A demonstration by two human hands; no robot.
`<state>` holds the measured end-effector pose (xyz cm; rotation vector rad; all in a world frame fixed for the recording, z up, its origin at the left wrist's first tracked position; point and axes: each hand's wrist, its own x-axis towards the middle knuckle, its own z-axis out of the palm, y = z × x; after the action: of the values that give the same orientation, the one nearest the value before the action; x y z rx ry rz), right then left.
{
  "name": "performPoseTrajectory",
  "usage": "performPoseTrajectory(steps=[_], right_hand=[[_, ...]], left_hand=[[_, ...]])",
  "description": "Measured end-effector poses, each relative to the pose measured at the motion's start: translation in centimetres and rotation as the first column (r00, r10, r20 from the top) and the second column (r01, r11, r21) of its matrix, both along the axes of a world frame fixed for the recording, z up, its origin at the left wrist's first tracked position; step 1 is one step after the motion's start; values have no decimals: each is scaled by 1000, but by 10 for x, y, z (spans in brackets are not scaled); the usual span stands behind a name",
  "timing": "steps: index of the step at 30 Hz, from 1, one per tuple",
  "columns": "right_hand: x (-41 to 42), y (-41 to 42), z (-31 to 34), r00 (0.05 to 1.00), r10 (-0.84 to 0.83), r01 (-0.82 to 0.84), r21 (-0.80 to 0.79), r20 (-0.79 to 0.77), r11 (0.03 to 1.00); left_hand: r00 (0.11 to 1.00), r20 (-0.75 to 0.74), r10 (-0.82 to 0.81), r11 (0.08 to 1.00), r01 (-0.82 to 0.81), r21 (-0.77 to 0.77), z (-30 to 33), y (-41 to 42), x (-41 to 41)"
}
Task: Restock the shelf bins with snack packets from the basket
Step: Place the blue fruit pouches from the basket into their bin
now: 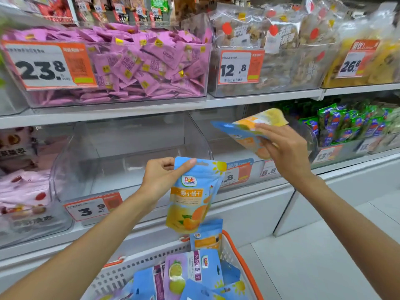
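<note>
Shelving [151, 110]: white shelf boards, two rows of clear bins with orange price tags.
Pink bin [121, 68]: upper row, above the clear bin, heaped with pink sachets, tag 23.8.
Nut bin [270, 61]: upper row, above and right of the clear bin, clear bags with red dots, tag 12.8.
Clear bin [129, 152]: lower row, no packets visible inside, tag 3.9 on its front; landmark for the rest.
Right-hand bin [249, 148]: just right of the clear bin, same row, see-through, tags 8.8 in front; contents not clear.
Green packs [346, 126]: far right of the clear bin, same row, green and blue wrappers.
Basket [236, 256]: below the clear bin, white mesh walls, orange rim, holds blue and purple Dole snack packets.
Left hand [161, 177]: in front of the clear bin's lower right corner, thumb and fingers pinching the top edge of an orange Dole packet.
Orange Dole packet [190, 198]: hangs upright from the left hand, above the basket, in front of the shelf edge.
Right hand [283, 148]: right of the clear bin, at the mouth of the right-hand bin, fingers gripping a second packet.
Second packet [249, 126]: blue and orange, tilted nearly flat, blurred, at the right-hand bin's opening.
</note>
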<state>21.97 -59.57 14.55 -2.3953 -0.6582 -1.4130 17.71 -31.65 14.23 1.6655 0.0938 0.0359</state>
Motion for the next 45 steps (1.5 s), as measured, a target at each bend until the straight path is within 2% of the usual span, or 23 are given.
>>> performPoseTrajectory(steps=[2, 4, 6, 8, 10, 13, 15, 18, 21, 24, 25, 26, 27, 29, 30, 31, 32, 33, 36, 39, 42, 43, 45], right_hand=[[17, 3, -6, 984, 23, -29, -32, -176, 999], [37, 9, -4, 913, 27, 2, 70, -407, 998], [60, 11, -1, 746, 64, 107, 214, -663, 971], [82, 14, -3, 561, 174, 191, 331, -809, 924], [104, 22, -6, 477, 291, 233, 439, -829, 868], [125, 42, -7, 444, 468, 283, 615, -764, 736], [133, 56, -7, 360, 574, 316, 675, -735, 667], [135, 70, -10, 211, 552, 311, 590, -807, 745], [132, 64, -8, 250, 410, 300, 472, -877, 829], [125, 44, 1, 372, 190, 365, 331, -908, 870], [117, 37, 5, 408, 189, 368, 350, -893, 861], [105, 30, 11, 409, 270, 324, 415, -872, 850], [89, 23, 19, 342, 382, 252, 476, -858, 843], [49, 13, 35, 38, 571, 47, 572, -820, 819], [31, 11, 42, -109, 597, -37, 604, -794, 796], [18, 11, 44, -199, 608, -84, 632, -768, 771], [10, 14, 43, -204, 610, -86, 635, -766, 768], [5, 17, 41, -143, 614, -57, 626, -776, 778], [4, 17, 37, 134, 673, 86, 685, -728, 724], [11, -10, 39, 277, 796, 223, 842, -538, 491], [26, -34, 31, 407, 844, 344, 915, -349, 212], [31, -36, 27, 448, 839, 364, 920, -309, 144], [42, -35, 20, 515, 808, 348, 931, -286, 108]], left_hand=[[1000, 6, 0, 1000, 0, 3, -2, 0, 3], [1000, 9, 10, 1000, -10, -12, -3, 1, 8], [1000, 4, 25, 998, -25, -50, -3, 1, 15], [999, 3, 34, 997, -34, -73, -2, 0, 20], [999, 15, 38, 996, -37, -82, -2, -2, 27], [999, 24, 28, 997, -27, -71, -6, -4, 35], [999, 26, 28, 998, -26, -59, -11, -2, 37], [999, 22, 37, 998, -35, -54, -16, 1, 38], [999, 13, 49, 998, -48, -49, -15, 1, 37], [998, 46, 47, 998, -44, -46, -7, -4, 32], [997, 66, 40, 998, -37, -50, -2, -7, 30], [996, 85, 37, 998, -31, -61, 2, -11, 29], [994, 101, 40, 996, -31, -85, 7, -15, 27], [989, 133, 66, 984, -42, -173, 15, -27, 25], [985, 150, 80, 975, -46, -217, 19, -34, 23], [982, 167, 89, 966, -44, -253, 24, -42, 22], [978, 185, 92, 958, -36, -284, 28, -50, 22], [975, 203, 92, 951, -26, -307, 33, -58, 23], [961, 267, 66, 963, 9, -270, 47, -74, 35], [953, 302, 21, 998, -3, -61, 45, -64, 54], [967, 253, 29, 984, -72, 162, 28, -39, 73], [974, 224, 31, 973, -81, 217, 23, -33, 78], [983, 181, 32, 947, -88, 309, 15, -27, 85]])
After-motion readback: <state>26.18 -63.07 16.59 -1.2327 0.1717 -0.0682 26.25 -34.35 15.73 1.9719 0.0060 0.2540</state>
